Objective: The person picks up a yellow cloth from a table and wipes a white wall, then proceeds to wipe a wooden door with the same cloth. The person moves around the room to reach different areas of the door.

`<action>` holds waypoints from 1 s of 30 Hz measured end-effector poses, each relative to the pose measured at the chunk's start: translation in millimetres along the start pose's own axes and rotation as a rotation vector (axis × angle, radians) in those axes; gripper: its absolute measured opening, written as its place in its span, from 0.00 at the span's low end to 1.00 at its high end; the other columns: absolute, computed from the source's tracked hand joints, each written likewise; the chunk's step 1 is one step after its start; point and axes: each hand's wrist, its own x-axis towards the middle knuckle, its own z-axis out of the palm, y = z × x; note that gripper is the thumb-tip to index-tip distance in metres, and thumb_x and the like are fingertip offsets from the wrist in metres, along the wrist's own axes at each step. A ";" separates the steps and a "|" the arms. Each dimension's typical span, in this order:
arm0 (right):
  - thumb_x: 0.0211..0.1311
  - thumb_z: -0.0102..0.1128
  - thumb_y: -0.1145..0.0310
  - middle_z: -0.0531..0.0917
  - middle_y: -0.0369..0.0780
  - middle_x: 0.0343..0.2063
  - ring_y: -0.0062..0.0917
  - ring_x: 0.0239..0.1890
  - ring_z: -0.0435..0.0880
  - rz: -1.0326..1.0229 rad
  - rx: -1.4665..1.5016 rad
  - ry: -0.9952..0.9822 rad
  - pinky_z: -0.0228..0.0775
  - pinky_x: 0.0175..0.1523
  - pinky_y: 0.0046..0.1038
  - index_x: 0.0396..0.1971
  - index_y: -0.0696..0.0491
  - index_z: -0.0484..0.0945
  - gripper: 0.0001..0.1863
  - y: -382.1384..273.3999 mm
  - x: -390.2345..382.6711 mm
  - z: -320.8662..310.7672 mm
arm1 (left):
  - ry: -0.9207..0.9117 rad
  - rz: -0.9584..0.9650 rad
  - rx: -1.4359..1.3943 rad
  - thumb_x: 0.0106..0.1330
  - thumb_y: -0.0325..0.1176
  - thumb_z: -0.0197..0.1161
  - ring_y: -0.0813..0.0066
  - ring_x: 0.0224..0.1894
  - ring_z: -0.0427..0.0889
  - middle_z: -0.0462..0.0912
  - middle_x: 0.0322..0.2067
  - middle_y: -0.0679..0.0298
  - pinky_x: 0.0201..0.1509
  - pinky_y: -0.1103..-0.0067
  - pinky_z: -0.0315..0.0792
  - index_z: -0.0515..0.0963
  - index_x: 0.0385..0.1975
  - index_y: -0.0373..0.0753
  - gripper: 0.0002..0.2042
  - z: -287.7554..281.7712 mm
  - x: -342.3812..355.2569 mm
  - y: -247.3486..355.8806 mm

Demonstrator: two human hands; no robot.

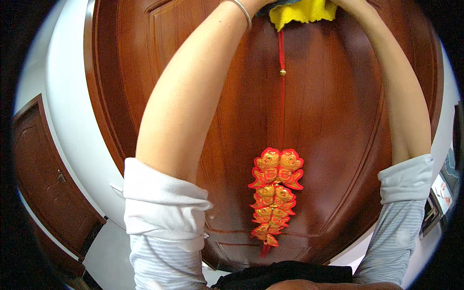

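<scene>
Both my arms reach up to the top edge of the head view, where the picture cuts off most of the hands. Only a sliver of my left hand [261,2] shows, beside a yellow cloth [304,13] with a blue-grey part. My right hand [344,3] is at the cloth's other side, touching or very near it. The fingers of both hands are out of sight. Below the cloth, a red cord [282,53] with a gold bead runs down to a red and gold fish-shaped hanging ornament [275,188], which hangs against a brown wooden door [333,130].
A white wall [72,92] borders the door on the left. Farther left stands another brown door [50,179] with a handle. Dark and light objects, partly cut off, are at the far right edge. Dark clothing [285,273] shows at the bottom.
</scene>
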 end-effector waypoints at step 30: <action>0.55 0.66 0.56 0.75 0.43 0.58 0.37 0.65 0.71 -0.515 0.230 0.038 0.70 0.59 0.41 0.54 0.53 0.75 0.28 -313.7 -96.8 132.2 | -0.195 -0.584 -0.096 0.66 0.25 0.52 0.43 0.61 0.68 0.71 0.57 0.42 0.68 0.57 0.58 0.48 0.74 0.31 0.35 -164.8 -332.6 -122.5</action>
